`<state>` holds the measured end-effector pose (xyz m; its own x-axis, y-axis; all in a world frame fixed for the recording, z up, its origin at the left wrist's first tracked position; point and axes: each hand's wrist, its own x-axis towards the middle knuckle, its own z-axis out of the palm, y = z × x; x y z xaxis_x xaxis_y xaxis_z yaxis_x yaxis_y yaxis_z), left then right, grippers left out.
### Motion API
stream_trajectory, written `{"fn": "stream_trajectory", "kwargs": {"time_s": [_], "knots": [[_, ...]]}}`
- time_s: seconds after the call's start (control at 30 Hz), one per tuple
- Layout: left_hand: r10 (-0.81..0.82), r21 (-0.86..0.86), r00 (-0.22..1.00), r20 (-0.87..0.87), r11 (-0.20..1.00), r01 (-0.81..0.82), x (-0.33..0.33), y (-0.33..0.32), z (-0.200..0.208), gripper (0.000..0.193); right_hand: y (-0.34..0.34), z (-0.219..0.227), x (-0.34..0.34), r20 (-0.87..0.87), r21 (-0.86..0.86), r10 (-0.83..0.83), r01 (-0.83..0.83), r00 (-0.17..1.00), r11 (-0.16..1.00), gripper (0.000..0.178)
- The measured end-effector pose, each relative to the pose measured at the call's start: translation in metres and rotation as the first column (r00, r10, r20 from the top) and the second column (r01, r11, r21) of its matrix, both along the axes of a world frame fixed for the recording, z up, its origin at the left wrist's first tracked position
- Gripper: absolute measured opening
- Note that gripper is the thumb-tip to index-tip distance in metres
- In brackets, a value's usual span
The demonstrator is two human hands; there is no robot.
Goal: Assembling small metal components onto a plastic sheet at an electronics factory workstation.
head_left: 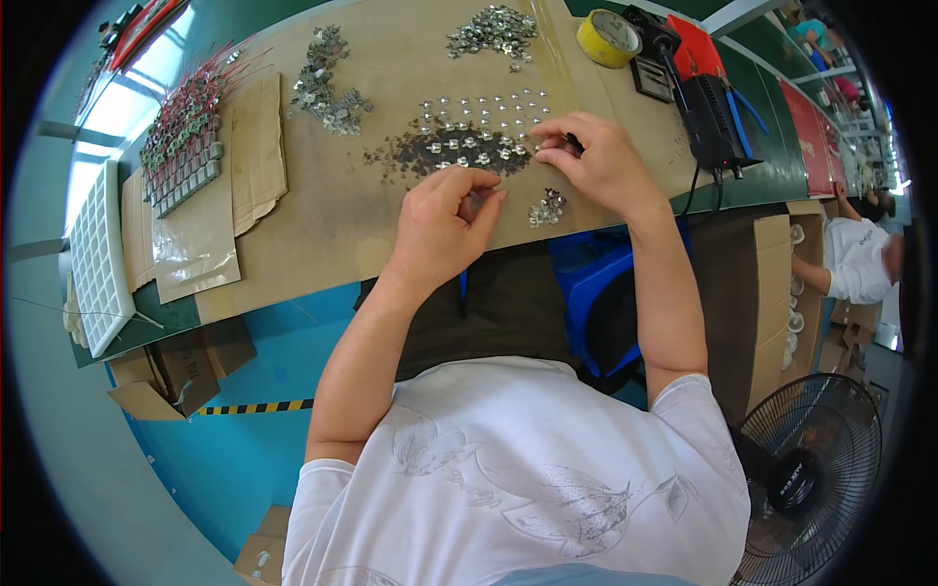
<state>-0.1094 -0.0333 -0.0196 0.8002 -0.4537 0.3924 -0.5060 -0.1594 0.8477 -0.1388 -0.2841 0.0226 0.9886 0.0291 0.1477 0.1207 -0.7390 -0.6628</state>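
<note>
My left hand (442, 223) is curled at the near side of a dark heap of small parts (405, 156), thumb and forefinger drawn together. Whatever they pinch, if anything, is too small to make out. My right hand (598, 164) is closed too, its fingertips beside the rows of small shiny metal pieces (503, 109). Something dark shows between its curled fingers, but I cannot tell what. Several of the metal pieces lie on the dark heap itself. A small pile of metal parts (547, 209) lies near the table's front edge, between my hands.
Two larger piles of metal parts (327, 83) (493, 32) lie farther back. Red-wired components (186, 146) stand on cardboard at left, beside a white grid tray (100, 259). Yellow tape (608, 39) and a black soldering station (713, 117) are at right. A fan (811, 479) stands lower right.
</note>
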Motion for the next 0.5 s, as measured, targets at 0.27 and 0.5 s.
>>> {"fn": "stream_trajectory", "kwargs": {"time_s": [0.27, 0.5], "knots": [[0.004, -0.003, 1.000, 0.005, 1.000, -0.004, -0.001, -0.001, 0.003, 0.016, -0.004, 0.003, -0.009, 0.047, -0.104, -0.009, 0.013, 0.999, 0.994, 0.020], [-0.001, 0.002, 1.000, -0.008, 1.000, 0.001, -0.002, -0.002, 0.002, 0.013, -0.008, 0.009, -0.021, -0.037, -0.054, -0.093, 0.090, 0.995, 0.994, 0.021]]}}
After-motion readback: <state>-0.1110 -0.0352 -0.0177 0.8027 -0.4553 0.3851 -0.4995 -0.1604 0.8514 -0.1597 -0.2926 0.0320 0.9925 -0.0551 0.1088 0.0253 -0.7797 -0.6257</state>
